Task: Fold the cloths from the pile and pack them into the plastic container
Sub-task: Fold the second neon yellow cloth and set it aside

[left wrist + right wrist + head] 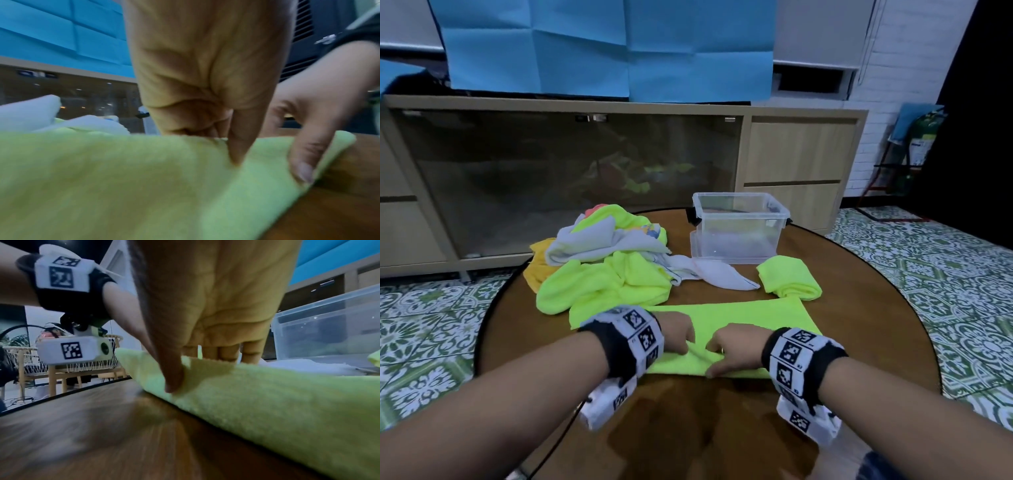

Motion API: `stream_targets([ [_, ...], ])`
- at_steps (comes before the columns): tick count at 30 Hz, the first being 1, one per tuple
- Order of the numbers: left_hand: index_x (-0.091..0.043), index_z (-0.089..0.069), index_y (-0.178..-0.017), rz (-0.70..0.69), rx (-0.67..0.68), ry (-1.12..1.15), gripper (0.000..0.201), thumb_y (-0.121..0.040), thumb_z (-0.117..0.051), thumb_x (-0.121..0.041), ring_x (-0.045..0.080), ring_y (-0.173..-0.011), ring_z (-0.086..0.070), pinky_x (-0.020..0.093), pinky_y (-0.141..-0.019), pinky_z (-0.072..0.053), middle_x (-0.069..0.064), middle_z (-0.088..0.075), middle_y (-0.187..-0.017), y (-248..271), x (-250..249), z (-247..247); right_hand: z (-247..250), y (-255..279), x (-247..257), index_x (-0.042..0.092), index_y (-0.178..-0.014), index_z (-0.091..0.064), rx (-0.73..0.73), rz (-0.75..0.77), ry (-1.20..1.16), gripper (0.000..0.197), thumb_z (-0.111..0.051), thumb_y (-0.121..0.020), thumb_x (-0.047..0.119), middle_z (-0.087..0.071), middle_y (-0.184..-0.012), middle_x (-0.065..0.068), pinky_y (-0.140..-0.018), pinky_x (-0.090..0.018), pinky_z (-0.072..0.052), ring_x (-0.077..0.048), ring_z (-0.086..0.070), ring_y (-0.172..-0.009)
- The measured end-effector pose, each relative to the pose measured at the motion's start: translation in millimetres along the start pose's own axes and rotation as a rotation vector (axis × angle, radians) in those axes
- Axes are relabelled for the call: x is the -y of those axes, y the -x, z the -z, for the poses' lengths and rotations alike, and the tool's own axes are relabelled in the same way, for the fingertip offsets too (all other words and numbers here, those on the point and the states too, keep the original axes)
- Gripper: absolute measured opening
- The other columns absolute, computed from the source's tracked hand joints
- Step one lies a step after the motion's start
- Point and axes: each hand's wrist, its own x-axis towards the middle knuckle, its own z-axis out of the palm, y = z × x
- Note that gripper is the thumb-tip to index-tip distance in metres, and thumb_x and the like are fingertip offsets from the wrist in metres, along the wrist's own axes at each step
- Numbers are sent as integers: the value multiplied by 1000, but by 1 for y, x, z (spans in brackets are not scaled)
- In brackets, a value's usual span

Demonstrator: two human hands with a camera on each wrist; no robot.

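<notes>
Left hand [677, 334] and right hand [736, 346] each pinch the near edge of the green cloth [750, 317] lying flat on the counter [859, 308]. Soft, limp, light fabric; likely best gripped at edges or corners.

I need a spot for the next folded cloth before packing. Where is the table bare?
Bare wood shows right of the folded green cloth and the plastic container, out to the table edge, and near the person, below the flat green cloth. The pile crowds the far left.
</notes>
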Motion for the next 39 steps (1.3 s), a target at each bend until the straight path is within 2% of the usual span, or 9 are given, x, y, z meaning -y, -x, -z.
stream_targets([
  [8, -4, -47, -135, 131, 130, 186, 47, -93, -56, -24, 12, -86, -42, 2, -45, -31, 13, -52, -135, 0, 60, 4, 10, 4, -45, 27, -56, -28, -23, -70, -143, 48, -60, -90, 21, -27, -58, 9, -48, -18, -22, -5, -27, -52],
  [11, -10, -50, -134, 259, 131, 274, 47, -92, -56, -32, 12, -104, -55, 9, -67, -38, 2, -51, -137, 15, 92, -3, 12, 12, -75, 13, -68, -54, 43, -204, -170, 25, -61, -90, 23, -35, -65, 13, -49, -14, -26, -3, -34, -58],
  [13, -10, -51, -133, 324, 122, 331, 46, -93, -54, -32, 19, -121, -51, 18, -77, -43, 1, -53, -134, 26, 111, -7, 15, 19, -90, 8, -110, -64, 87, -287, -155, 27, -59, -91, 26, -45, -78, 9, -53, -11, -28, -10, -42, -76],
  [17, 3, -63, -92, 437, 30, 660, 22, -89, -60, -19, 11, -56, -64, 22, -58, -51, 5, -66, -67, 32, 148, -26, 14, 37, -117, 6, -115, -59, 186, -443, -134, 34, -52, -95, 33, -49, -91, 6, -57, -13, -32, -7, -44, -81],
  [23, 0, -46, -75, 650, -126, 948, 27, -98, -47, -14, 21, -45, -44, 21, -35, -43, 11, -44, -58, 33, 152, -33, -2, 49, -153, 5, -97, -63, 77, -589, -695, 9, -61, -88, 4, -63, -70, 0, -61, -18, -51, -11, -59, -65],
  [29, -17, -44, -75, 729, -53, 493, 28, -98, -47, -34, 14, -78, -45, 23, -74, -33, -1, -44, -79, 29, 158, -46, -11, 47, -147, 5, -87, -51, 278, -571, -722, 13, -46, -97, 12, -55, -43, 4, -45, -15, -40, -5, -49, -37],
  [32, -19, -41, -69, 695, -62, 478, 32, -98, -46, -30, 14, -77, -49, 19, -65, -35, -3, -42, -74, 27, 159, -45, -9, 45, -142, 4, -91, -51, 201, -608, -799, 12, -46, -98, 12, -56, -52, -2, -41, -16, -41, -8, -50, -37],
  [36, -3, -53, -119, 663, -244, 784, 37, -101, -39, -31, 27, -112, -51, 30, -87, -40, 11, -52, -120, 30, 166, -37, -10, 37, -146, 7, -84, -52, -108, -655, -851, 19, -49, -97, 20, -52, -75, -4, -50, -19, -41, -12, -52, -59],
  [39, -1, -46, -132, 588, -188, 1230, 44, -96, -51, -25, 28, -90, -59, 34, -72, -49, 16, -59, -115, 37, 166, -42, -20, 34, -152, 4, -93, -55, -106, -748, -1061, 15, -57, -93, 19, -58, -79, -9, -52, -26, -48, -20, -55, -68],
])
